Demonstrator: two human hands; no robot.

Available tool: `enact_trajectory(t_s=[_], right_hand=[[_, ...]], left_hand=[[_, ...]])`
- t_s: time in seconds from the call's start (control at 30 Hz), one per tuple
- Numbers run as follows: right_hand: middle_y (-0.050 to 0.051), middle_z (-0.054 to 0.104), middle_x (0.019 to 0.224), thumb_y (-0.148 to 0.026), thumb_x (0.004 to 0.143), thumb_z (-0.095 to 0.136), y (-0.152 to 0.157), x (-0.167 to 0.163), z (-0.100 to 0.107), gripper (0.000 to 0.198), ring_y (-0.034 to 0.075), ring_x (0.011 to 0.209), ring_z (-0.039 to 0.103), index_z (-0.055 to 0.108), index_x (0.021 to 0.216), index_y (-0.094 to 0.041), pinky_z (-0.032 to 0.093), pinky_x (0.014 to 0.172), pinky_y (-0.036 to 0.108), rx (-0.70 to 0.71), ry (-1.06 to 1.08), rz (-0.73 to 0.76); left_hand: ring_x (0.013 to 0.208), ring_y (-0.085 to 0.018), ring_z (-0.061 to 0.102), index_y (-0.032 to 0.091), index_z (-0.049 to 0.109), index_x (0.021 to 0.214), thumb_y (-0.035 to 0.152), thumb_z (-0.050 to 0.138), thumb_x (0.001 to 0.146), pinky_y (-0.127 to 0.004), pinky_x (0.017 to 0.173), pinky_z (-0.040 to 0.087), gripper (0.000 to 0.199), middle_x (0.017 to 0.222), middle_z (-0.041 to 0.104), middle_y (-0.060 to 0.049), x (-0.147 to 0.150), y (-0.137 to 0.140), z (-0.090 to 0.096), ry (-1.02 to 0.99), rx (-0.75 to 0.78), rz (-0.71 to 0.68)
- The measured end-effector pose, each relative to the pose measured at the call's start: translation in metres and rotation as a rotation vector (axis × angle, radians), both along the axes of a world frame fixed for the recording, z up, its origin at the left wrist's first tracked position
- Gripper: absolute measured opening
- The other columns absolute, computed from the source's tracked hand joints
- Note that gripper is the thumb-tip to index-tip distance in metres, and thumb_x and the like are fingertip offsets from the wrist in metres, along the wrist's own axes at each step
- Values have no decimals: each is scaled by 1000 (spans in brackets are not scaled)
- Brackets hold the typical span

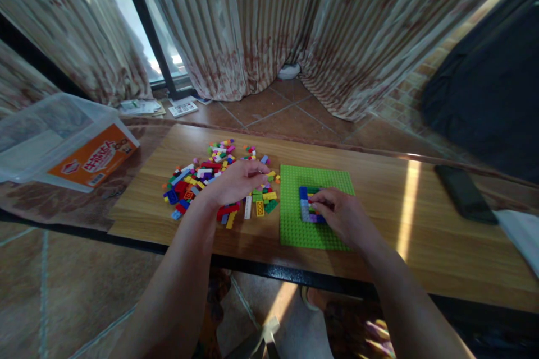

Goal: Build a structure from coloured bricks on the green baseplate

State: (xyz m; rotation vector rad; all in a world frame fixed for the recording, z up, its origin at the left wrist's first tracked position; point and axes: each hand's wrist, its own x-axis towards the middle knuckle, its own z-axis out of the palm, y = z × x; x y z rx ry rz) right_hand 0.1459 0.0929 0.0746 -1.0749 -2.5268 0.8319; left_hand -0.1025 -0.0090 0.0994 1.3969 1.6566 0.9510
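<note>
A green studded baseplate [290, 234] lies on the table, carrying a low frame of blue, light-blue, purple and dark-green building bricks [304, 210]. My right hand [339, 213] is over that frame, thumb and forefinger closed at a small red building brick [310, 200] inside it. The hand covers the frame's right side. To the left spreads a loose heap of multicoloured building bricks [189, 185]. Above its right part hovers my left hand [238, 180], fingers loosely bent, with thumb and forefinger apart and nothing visible held.
A clear plastic box [80, 123] with an orange label stands at the far left. On the right lie a dark phone [461, 192] and a white sheet [517, 235]. Papers [141, 106] rest behind the wooden table [391, 196]. Striped curtains [269, 22] hang beyond.
</note>
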Motion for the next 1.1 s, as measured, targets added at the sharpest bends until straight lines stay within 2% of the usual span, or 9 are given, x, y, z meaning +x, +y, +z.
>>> enact_trajectory(t_s=[0.27,0.43,0.67,0.83,0.97,1.1], right_hand=[[3,69,82,-22,83,59,0,-1,0,10,18,77,63,69,79,-21,45,71,30,11,17,10],[3,71,83,-31,85,57,2,2,-1,16,18,77,64,70,82,-22,46,70,30,-34,40,13],[4,72,82,-34,90,48,1,-1,4,26,19,74,65,69,85,-20,46,69,30,36,89,-110],[5,72,83,-34,91,48,-7,-11,8,25,20,76,66,68,86,-21,47,70,30,132,164,-126],[5,73,90,-31,92,47,-13,-20,8,23,20,82,67,68,89,-21,48,75,30,159,159,-64],[5,73,90,-30,92,48,-18,-29,6,22,19,83,67,68,90,-21,48,77,30,170,170,-19]], left_hand=[[80,-17,67,14,67,95,28,57,86,-28,72,52,19,85,71,-5,0,-1,2,25,12,3],[81,-17,66,14,67,97,28,58,86,-28,73,52,20,86,71,-5,-2,-1,0,10,15,16],[80,-16,66,14,67,104,30,55,87,-29,74,53,26,90,71,-5,-10,-2,-3,-18,9,43],[77,-15,65,15,70,96,25,55,84,-28,73,52,21,85,72,-4,-18,-3,-5,100,69,80],[76,-15,65,15,73,85,16,56,79,-27,74,51,17,83,73,-4,-15,-4,-1,211,48,73],[71,-14,63,17,74,85,10,55,77,-27,72,49,22,79,72,-2,-7,-3,1,370,24,49]])
